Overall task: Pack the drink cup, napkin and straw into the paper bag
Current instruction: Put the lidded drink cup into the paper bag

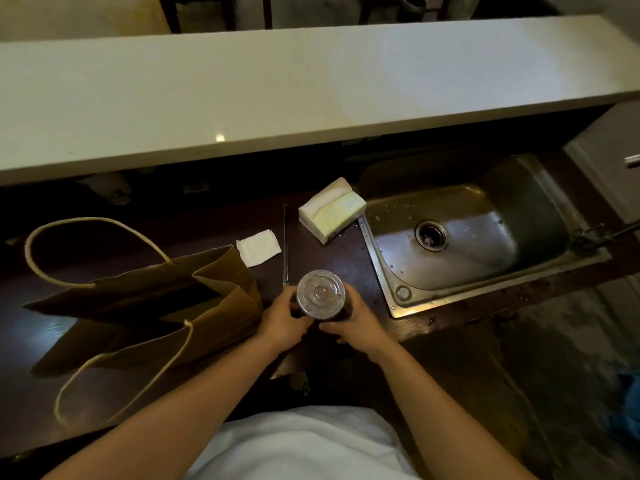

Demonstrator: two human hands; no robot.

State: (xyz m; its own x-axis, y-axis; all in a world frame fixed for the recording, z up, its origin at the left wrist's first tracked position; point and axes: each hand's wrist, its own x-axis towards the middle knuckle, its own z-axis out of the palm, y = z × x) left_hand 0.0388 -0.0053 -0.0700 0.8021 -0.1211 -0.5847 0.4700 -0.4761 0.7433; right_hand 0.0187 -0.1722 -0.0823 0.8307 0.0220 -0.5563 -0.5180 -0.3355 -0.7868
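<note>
A drink cup (320, 293) with a clear plastic lid and dark contents stands upright near the front edge of the dark counter. My left hand (284, 321) wraps its left side and my right hand (356, 320) wraps its right side. A brown paper bag (149, 306) with cream rope handles lies on its side to the left, its mouth facing left. A folded white napkin (258, 247) lies flat behind the bag. A thin straw (285, 244) in a wrapper lies lengthwise just behind the cup.
A pack of tissues (331, 209) sits behind the straw. A steel sink (460, 237) is set into the counter on the right. A raised pale bar top (277, 91) runs across the back. The counter's front edge is close under my hands.
</note>
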